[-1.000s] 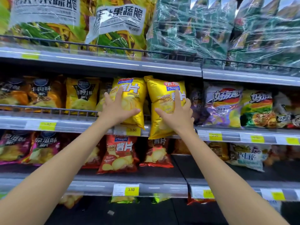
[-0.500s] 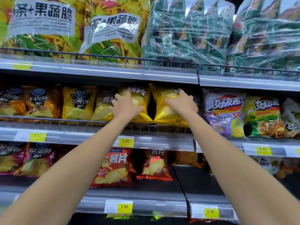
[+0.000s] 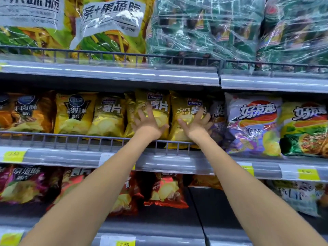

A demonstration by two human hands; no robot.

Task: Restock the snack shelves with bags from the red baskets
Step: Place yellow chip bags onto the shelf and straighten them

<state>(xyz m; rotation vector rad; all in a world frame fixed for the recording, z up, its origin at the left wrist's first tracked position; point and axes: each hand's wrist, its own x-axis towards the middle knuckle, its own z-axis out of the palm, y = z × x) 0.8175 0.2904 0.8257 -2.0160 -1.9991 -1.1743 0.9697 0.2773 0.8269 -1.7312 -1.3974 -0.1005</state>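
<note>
Both hands are up at the middle shelf (image 3: pixel 168 163), one bag each. The left hand (image 3: pixel 150 124) is splayed flat on the front of the left yellow chip bag (image 3: pixel 158 105), fingers straight, thumb out sideways. The right hand (image 3: pixel 196 124) is spread the same way on the right yellow chip bag (image 3: pixel 186 110), fingertips at its right edge (can't tell if they hook round it). Both bags stand upright, touching each other, behind the wire rail (image 3: pixel 71 138). On the left, a third yellow bag (image 3: pixel 106 116) touches them, then comes a darker yellow bag (image 3: pixel 74 112) with a crest, then an orange bag (image 3: pixel 23 112). On the right, a dark purple bag (image 3: pixel 219 119) sits right against the right hand and is mostly hidden. Past it are a white-purple bag (image 3: pixel 253 121) and a green bag (image 3: pixel 305 128) cut off by the frame edge. The forearms cover part of the shelf front and of the red bags (image 3: pixel 165 190) below. The top shelf (image 3: pixel 106 75) holds veggie-crisp bags (image 3: pixel 110 23) and green multipacks (image 3: pixel 204 29) in clear wrap, tops cut off. Readable text: "POTATO CHIPS" and 薯片 on the yellow bags, 好友趣 on the white-purple one, and "3.50" on the bottom price tag (image 3: pixel 124 243). The brand badge and the other tags are too blurred to read.
</note>
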